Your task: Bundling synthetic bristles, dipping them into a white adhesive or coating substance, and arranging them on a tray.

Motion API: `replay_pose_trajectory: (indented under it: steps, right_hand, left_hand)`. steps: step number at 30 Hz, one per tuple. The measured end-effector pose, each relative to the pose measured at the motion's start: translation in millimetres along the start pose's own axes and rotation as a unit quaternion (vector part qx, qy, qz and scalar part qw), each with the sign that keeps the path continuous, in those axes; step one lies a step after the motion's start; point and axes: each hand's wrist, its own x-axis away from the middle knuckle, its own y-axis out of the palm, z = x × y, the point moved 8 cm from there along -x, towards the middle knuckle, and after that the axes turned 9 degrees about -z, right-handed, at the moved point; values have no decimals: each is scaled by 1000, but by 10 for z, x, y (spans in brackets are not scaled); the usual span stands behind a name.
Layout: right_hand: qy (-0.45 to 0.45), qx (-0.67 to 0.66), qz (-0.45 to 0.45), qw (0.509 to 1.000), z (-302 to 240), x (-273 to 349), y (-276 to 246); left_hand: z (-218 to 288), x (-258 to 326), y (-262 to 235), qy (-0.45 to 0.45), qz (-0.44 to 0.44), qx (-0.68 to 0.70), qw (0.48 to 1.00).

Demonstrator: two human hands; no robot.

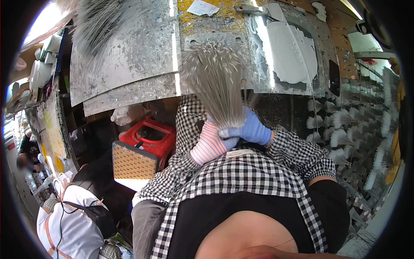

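Both my gloved hands are closed around the lower end of a thick bundle of thin grey wires (217, 82). The bundle stands in front of my apron, its upper ends fanned out over the near edge of the metal worktable (129, 56). My left hand (210, 144), in a pink and orange striped glove, wraps the bundle from the left. On the right side, my right hand (252, 128), in a blue glove, grips it with the thumb across the front. The wires' lowest ends are hidden by the gloves.
Another wire bundle (101, 28) lies at the table's far left. White paste (286, 52) covers a plate at the right, beside a dark phone-like slab (334, 77). A red stool (168, 140) stands at my left. Racks of white-tipped wire bunches (340, 134) fill the right side.
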Motion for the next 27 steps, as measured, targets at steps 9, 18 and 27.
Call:
replay_pose_trajectory:
  steps: [9, 18, 27]
  right_hand:
    - [146, -165, 2, 975, 434, -185, -50]
    - [206, -94, -59, 972, 1239, 9, -218]
    - [48, 150, -272, 949, 974, -154, 58]
  left_hand:
    - [-172, -29, -401, -16, 158, -215, 964]
    - [-209, 155, -314, -151, 41, -78, 985]
    - [1440, -441, -237, 223, -149, 172, 948]
